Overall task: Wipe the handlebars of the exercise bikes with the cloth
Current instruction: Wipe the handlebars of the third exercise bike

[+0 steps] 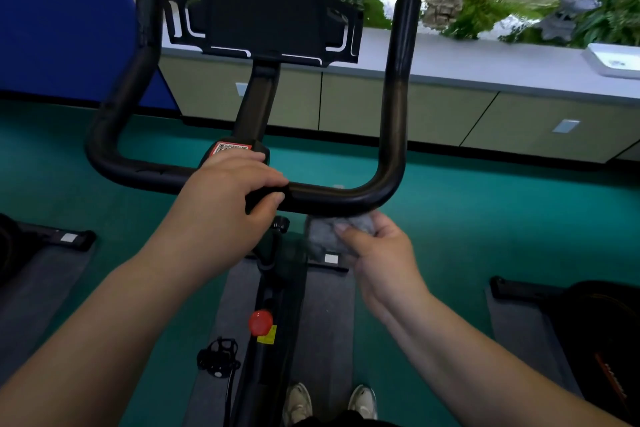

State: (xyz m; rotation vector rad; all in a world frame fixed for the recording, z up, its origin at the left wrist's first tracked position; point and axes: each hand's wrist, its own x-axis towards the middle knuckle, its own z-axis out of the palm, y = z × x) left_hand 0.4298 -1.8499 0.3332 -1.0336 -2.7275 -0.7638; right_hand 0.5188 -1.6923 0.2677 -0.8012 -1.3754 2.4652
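A black U-shaped handlebar (332, 199) of an exercise bike fills the view, its cross section running left to right in front of the person and its two arms rising away toward a dark console mount (265, 0). The left hand (228, 198) curls over the middle of the cross section, thumb underneath, gripping it. The right hand (377, 250) pinches a bunched grey cloth (322, 236) just below and toward the person from the bar's right bend (cloth and bar appear close, though contact cannot be told). The right hand is the nearer one to the unwiped right arm, so the cloth likely needs to go up and forward. Beneath are a red knob (260, 322), grey mats (325, 340) and green floor (485, 204); beyond, a low cabinet counter (450, 62) backed by plants (491, 0).
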